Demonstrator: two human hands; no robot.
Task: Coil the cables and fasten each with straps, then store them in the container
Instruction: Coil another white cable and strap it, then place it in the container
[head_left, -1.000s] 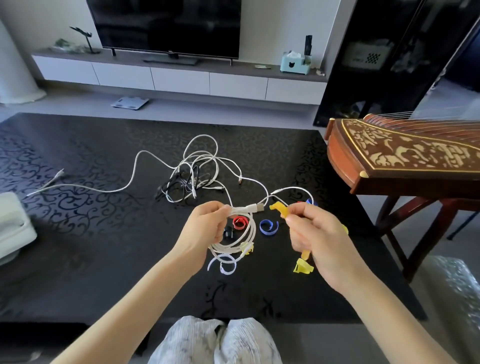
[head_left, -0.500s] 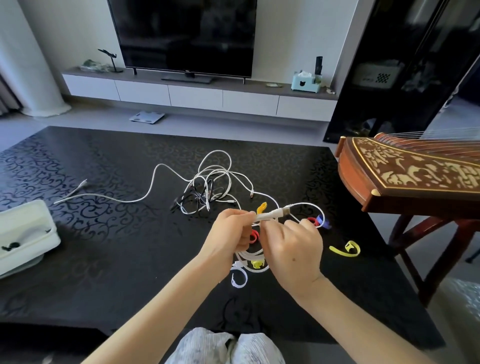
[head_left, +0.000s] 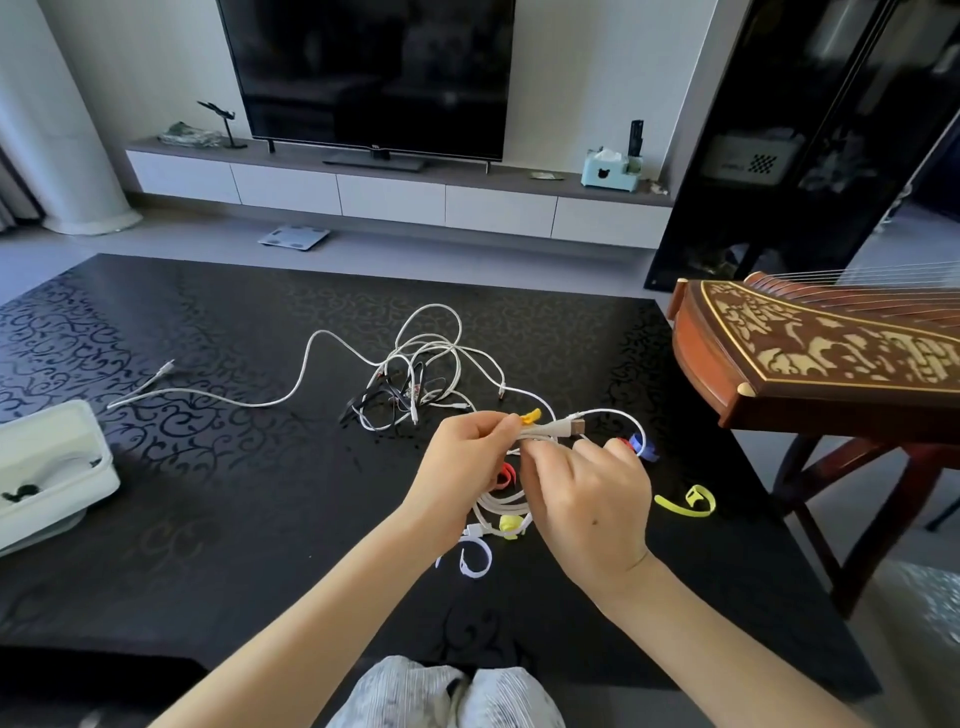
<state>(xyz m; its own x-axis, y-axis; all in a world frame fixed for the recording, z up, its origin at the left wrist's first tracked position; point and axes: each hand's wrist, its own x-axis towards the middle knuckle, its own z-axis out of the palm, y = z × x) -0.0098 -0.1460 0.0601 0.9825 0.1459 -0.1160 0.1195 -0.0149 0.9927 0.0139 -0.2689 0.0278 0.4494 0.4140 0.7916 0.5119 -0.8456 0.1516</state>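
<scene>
My left hand (head_left: 465, 467) grips a coiled white cable (head_left: 501, 506) at its top, where a USB plug (head_left: 574, 427) sticks out to the right. An orange strap (head_left: 530, 417) pokes up from between the fingers of both hands. My right hand (head_left: 589, 499) pinches the bundle just right of the left hand. A tangle of white and black cables (head_left: 410, 379) lies further back on the black table (head_left: 208, 467). Loose straps lie around: yellow (head_left: 688, 504), white (head_left: 475, 558), red (head_left: 506, 475), blue (head_left: 641, 447). The white container (head_left: 52, 467) sits at the left edge.
A wooden zither (head_left: 821, 358) on a stand juts over the table's right side. One white cable end (head_left: 161, 371) trails left toward the container. A TV and low cabinet stand along the far wall. My knees show at the bottom edge.
My right hand has moved left from holding the orange strap apart to meeting my left hand at the coil's top. The camera has tilted up and the container has come into view.
</scene>
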